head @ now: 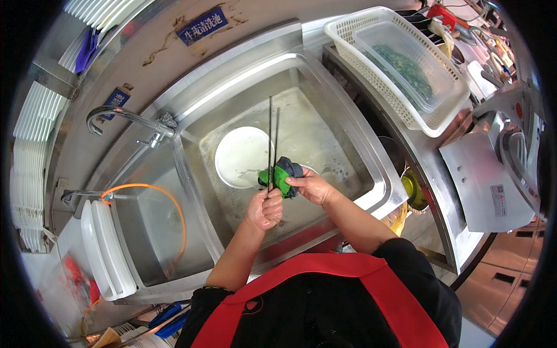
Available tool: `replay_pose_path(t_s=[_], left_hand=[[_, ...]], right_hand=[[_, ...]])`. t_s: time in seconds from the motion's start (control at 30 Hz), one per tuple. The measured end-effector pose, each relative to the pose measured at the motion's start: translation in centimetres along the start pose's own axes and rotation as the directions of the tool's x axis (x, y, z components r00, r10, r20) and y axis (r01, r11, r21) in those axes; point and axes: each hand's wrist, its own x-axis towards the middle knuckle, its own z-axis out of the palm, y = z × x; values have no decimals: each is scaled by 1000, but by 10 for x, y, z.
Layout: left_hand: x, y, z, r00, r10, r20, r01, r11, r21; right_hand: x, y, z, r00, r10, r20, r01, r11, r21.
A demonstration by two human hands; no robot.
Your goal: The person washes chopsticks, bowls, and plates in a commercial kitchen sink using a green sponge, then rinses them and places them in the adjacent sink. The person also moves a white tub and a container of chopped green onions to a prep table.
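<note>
My left hand (265, 209) is closed around the lower ends of two thin dark chopsticks (270, 130), which point up and away over the sink (191, 209). In my right hand (314, 187) is a bunched green and dark grey cloth (283, 177), pressed against the sticks just above my left fist. Below the hands, cloudy water (313, 126) covers the floor of the steel basin. A round white plate (241, 152) lies in that water, left of the cloth. The white rim of another dish shows partly behind my right hand.
A chrome faucet (152, 126) stands at the back left, beside a smaller basin (152, 226) with an orange hose (180, 213). White trays (106, 252) lean at its left edge. On the right counter sit a white plastic basket (374, 74) holding chopped greens and a metal machine (483, 182).
</note>
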Motion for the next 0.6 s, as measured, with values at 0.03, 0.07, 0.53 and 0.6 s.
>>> replay_pose_path(t_s=[0.03,0.07,0.53,0.6], left_hand=[[4,-4,1,997,-54,55,56,998,-33],[6,-11,1,997,-68,41,70,996,-55],[-68,-69,38,915,-120,-386,200,964,175],[-102,-83,48,857,55,-512,179,901,396]], right_hand=[[-1,1,4,999,-7,-37,6,1000,-26],[-2,4,8,999,-29,-39,27,999,-44],[39,-24,-33,735,-372,-567,234,924,-303],[44,-39,-53,610,-341,-716,249,940,-235]])
